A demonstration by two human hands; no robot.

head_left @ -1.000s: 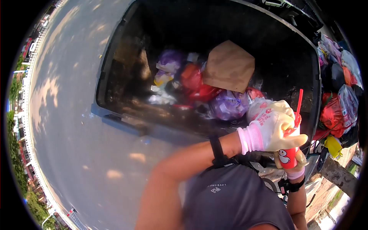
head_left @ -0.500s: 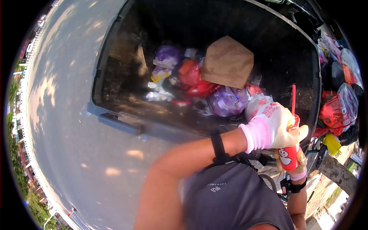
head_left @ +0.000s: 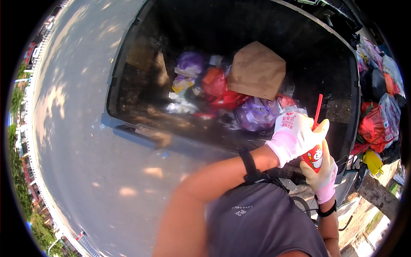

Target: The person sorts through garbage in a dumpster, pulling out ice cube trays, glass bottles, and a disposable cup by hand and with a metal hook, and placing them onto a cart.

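Both my hands wear white gloves with pink cuffs and hold one red drink cup [head_left: 314, 157], which carries a snowman picture. A red straw [head_left: 318, 109] sticks up from its top. Around the cup's upper part, my left hand [head_left: 299, 133] is closed, hiding the top. My right hand [head_left: 322, 174] wraps the lower part from the other side. The cup is tilted, by the near right side of a large dark bin [head_left: 180, 136]. Inside the bin, beyond my left hand, lie a purple plastic bag [head_left: 257, 113], a red bag [head_left: 214, 82] and a brown cardboard piece [head_left: 257, 70].
Several full rubbish bags [head_left: 371, 122] are piled right of the bin, with a yellow bag [head_left: 373, 162] below them. A tree trunk [head_left: 379, 197] and part of a bicycle wheel [head_left: 301, 204] are near my right arm. Grey road [head_left: 72, 141] stretches along the left.
My right hand has risen with the cup, closer to my left hand. The cup and straw now lean more. Less of the cup's body shows between my hands.
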